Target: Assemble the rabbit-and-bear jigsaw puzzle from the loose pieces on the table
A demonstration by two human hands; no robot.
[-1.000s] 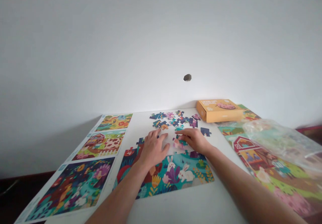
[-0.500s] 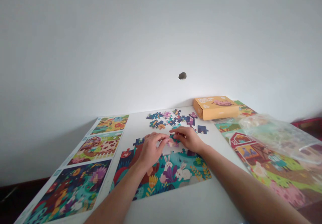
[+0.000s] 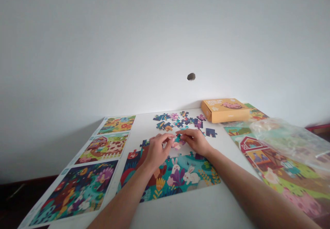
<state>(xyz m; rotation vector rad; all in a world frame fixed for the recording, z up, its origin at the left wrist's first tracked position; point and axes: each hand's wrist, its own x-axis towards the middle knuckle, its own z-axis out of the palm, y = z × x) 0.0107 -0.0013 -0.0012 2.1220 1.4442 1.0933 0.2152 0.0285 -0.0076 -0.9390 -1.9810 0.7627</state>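
Observation:
Between my two hands is a small pink and teal cluster of puzzle pieces (image 3: 176, 144), just beyond the top edge of a partly assembled jigsaw puzzle (image 3: 177, 177). My left hand (image 3: 159, 148) pinches its left side with thumb and forefinger. On the other side, my right hand (image 3: 196, 142) grips it with bent fingers. The fingers cover part of the cluster, so how its pieces join cannot be made out. White rabbits and purple leaves show on the assembled part, and my left hand and forearm hide some of it.
Loose puzzle pieces (image 3: 177, 121) lie scattered behind my hands. An orange puzzle box (image 3: 225, 110) stands at the back right near the wall. Picture sheets (image 3: 77, 191) lie on the left; on the right, clear plastic wrap (image 3: 288, 139) partly covers a farm picture (image 3: 278, 170).
The view has shifted slightly, so everything sits a little further right. Both hands keep hold of the cluster, whose teal part now shows more between the fingers.

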